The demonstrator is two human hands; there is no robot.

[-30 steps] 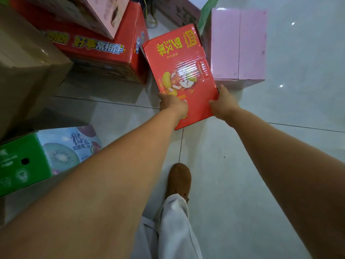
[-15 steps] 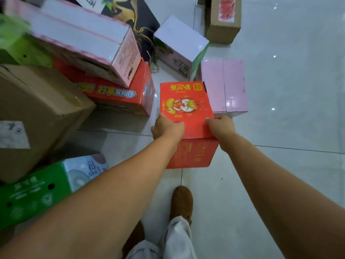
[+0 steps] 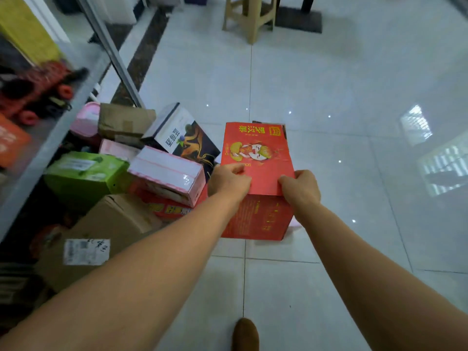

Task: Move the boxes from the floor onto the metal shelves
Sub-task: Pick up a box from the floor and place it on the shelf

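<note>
Both our hands, left hand (image 3: 229, 182) and right hand (image 3: 300, 190), clamp the near top edge of the red box (image 3: 257, 178) at frame centre, lifted off the floor (image 3: 329, 84). Many boxes (image 3: 121, 178) remain piled at left below the metal shelf (image 3: 54, 138), so most work is left.

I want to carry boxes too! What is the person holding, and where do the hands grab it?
The red box, gripped by left hand and right hand at its near top edge.

Both arms reach forward, left hand (image 3: 229, 182) and right hand (image 3: 301, 190) clenched, thumbs on top.
</note>
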